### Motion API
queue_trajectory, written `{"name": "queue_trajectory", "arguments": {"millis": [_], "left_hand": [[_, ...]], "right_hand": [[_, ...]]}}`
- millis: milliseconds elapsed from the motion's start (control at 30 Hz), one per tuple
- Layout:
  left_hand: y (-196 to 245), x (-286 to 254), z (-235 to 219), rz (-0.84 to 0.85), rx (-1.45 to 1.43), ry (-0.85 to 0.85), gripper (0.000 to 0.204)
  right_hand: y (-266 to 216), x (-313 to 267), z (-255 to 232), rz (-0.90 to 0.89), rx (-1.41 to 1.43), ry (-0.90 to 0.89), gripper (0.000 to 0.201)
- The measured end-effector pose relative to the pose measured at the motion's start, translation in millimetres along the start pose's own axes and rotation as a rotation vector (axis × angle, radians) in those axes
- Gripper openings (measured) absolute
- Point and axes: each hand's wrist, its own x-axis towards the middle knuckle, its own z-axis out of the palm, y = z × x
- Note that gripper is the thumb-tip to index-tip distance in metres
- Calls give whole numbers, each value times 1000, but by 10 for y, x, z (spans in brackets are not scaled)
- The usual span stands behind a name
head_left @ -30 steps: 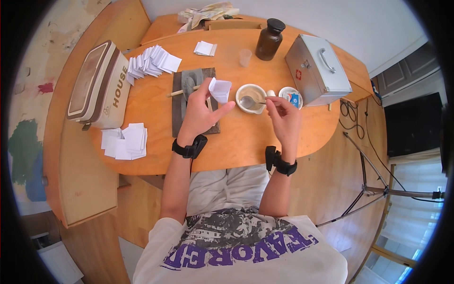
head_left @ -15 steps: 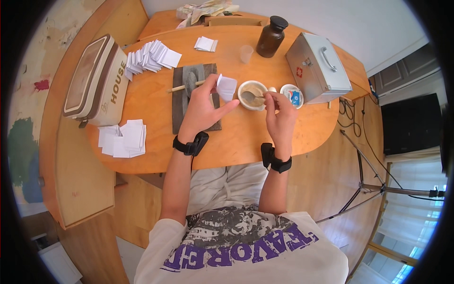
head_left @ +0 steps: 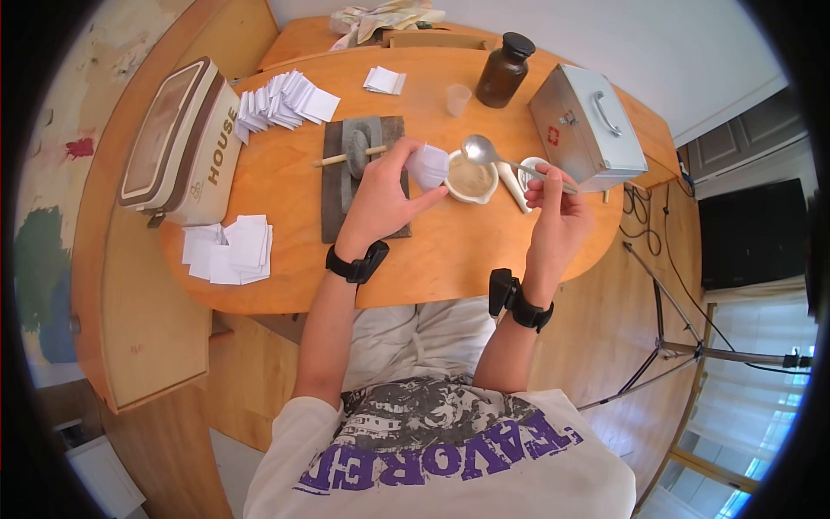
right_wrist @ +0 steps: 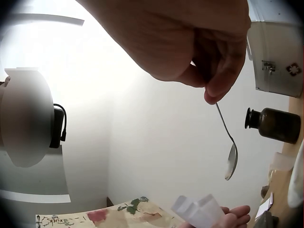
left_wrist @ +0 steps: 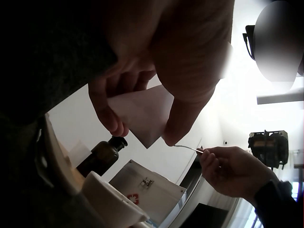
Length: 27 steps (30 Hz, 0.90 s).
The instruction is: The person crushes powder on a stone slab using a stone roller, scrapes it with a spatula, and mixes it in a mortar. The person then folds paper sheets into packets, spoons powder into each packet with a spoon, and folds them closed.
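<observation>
In the head view the left hand [head_left: 379, 201] holds a small folded white paper packet [head_left: 428, 167] between thumb and fingers, beside the rim of a white mortar [head_left: 472, 179] with light brown powder. The right hand [head_left: 558, 227] pinches the handle of a metal spoon [head_left: 481, 150], its bowl raised above the mortar near the packet. The left wrist view has the packet [left_wrist: 145, 114] between thumb and fingers. In the right wrist view the spoon [right_wrist: 231, 161] hangs from the fingertips, with something pale on its bowl. A white pestle [head_left: 513, 188] lies right of the mortar.
White papers [head_left: 251, 246] and folded packets [head_left: 290, 102] lie on the left, near a cream case [head_left: 186, 164]. A grinding tool [head_left: 355, 156] rests on a dark board [head_left: 337, 208]. Behind stand a plastic cup [head_left: 458, 99], a brown bottle [head_left: 503, 73] and a silver box [head_left: 588, 130].
The right hand has lifted the spoon out of the mortar and moved right, with the spoon's bowl now near the packet. The left hand has moved slightly right, and the packet is more tilted.
</observation>
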Motion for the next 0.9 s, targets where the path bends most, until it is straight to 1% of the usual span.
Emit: {"name": "queue_trajectory", "arguments": {"millis": [67, 100, 133, 167, 200, 233, 300, 333, 367, 433, 567, 633, 667, 700, 767, 800, 833, 900], "left_hand": [[12, -3, 5, 11, 29, -4, 57], [18, -6, 8, 9, 49, 0, 58], [22, -6, 12, 7, 69, 5, 58], [20, -4, 17, 7, 70, 5, 58], [15, -4, 20, 5, 53, 13, 59], [12, -6, 20, 2, 37, 21, 59], [18, -10, 14, -4, 46, 24, 60], [22, -10, 11, -10, 54, 26, 60], [27, -10, 8, -10, 54, 27, 60], [34, -5, 5, 6, 57, 35, 59], [-1, -5, 24, 25, 30, 51, 57], [-35, -7, 25, 18, 48, 53, 56], [-38, -11, 20, 17, 48, 53, 56], [-36, -15, 18, 19, 38, 58, 55], [-25, -17, 15, 21, 24, 60, 54], [-14, -16, 7, -6, 16, 47, 52], [-9, -12, 2, -32, 9, 35, 51], [-26, -5, 11, -18, 0, 40, 50]], "right_hand": [[-172, -95, 81, -74, 36, -12, 26], [-257, -160, 130, -73, 36, -11, 26], [-336, -230, 189, -126, 9, -24, 24], [-372, -289, 234, -180, -17, -37, 21], [-366, -331, 258, -240, -56, -55, 13], [-339, -340, 261, -239, -56, -56, 13], [-269, -350, 266, -506, -201, -134, 8], [-265, -339, 266, -576, -229, -153, 9], [-262, -334, 260, -576, -229, -153, 9], [-259, -320, 250, -654, -267, -177, 9], [-210, -306, 223, -624, -228, -168, 8], [-180, -299, 205, -391, -63, -33, 9], [-137, -264, 185, -358, -61, 5, 11], [-95, -209, 151, -358, -61, 4, 11], [2, -82, 73, -472, -373, -106, 10], [98, -40, 51, -494, -402, -159, 9], [197, -18, 30, -495, -404, -156, 9], [352, 12, 2, -456, -425, -239, 10]]}}
